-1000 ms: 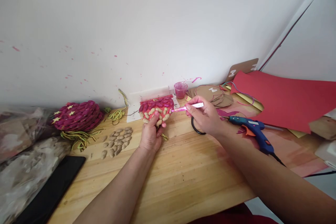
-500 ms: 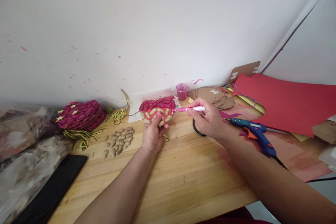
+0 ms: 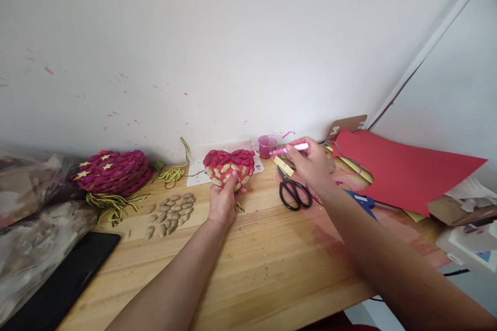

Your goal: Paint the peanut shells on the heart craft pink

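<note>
My left hand (image 3: 224, 197) grips a red disc covered with peanuts (image 3: 230, 168), thumb on its front. The disc's upper peanuts are painted magenta; the lower ones are bare. Between the fingertips of my right hand (image 3: 308, 163) is a paintbrush (image 3: 289, 149) with a white handle and a pink end pointing left. That end is close to a clear cup of pink paint (image 3: 267, 146) by the wall; whether it touches the rim I cannot tell. Behind the disc lies a white paint-marked sheet (image 3: 197, 173).
Black-handled scissors (image 3: 295, 192) lie below my right hand. Loose peanuts (image 3: 173, 212), a stack of magenta peanut discs (image 3: 116, 171) and a black tablet-like slab (image 3: 70, 274) are at left. Red sheet (image 3: 399, 165) and a partly hidden blue glue gun (image 3: 363, 201) lie at right.
My right hand has drawn the paintbrush off the disc and raised it toward the paint cup. The scissors now show fully. My left hand still holds the disc; the view has shifted somewhat.
</note>
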{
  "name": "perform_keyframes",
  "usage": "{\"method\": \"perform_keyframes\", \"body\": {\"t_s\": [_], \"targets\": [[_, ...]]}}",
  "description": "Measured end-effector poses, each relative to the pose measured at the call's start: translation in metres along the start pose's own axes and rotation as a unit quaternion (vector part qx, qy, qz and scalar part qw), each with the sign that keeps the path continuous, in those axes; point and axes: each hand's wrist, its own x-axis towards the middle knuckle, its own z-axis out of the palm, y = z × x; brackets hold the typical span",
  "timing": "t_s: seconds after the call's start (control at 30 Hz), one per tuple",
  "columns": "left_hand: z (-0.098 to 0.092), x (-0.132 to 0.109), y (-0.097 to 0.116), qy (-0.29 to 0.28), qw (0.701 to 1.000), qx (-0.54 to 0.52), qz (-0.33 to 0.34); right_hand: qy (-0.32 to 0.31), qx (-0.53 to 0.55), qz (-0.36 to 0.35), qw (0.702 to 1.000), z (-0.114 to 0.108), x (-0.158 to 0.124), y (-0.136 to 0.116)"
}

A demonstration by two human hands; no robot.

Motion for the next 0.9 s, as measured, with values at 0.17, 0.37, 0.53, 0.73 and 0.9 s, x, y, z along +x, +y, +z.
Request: {"method": "perform_keyframes", "body": {"t_s": [0.17,0.37,0.53,0.73,0.9], "targets": [[0.0,0.0,0.0,-0.005,1.0,0.005,-0.002,-0.064,-0.299,0.02,0.952,0.016,0.063,-0.016],[0.0,0.001,-0.001,-0.006,1.0,-0.007,-0.007,-0.138,-0.388,0.063,0.909,0.048,0.095,-0.001],[0.0,0.002,-0.002,-0.007,1.0,-0.002,-0.005,-0.148,-0.427,0.087,0.888,0.055,0.097,0.0],[-0.001,0.003,-0.003,-0.012,1.0,0.001,0.005,-0.165,-0.447,0.071,0.876,0.055,0.094,-0.001],[-0.001,0.003,-0.003,-0.024,1.0,0.0,0.013,-0.147,-0.424,0.049,0.892,0.051,0.092,0.0]]}}
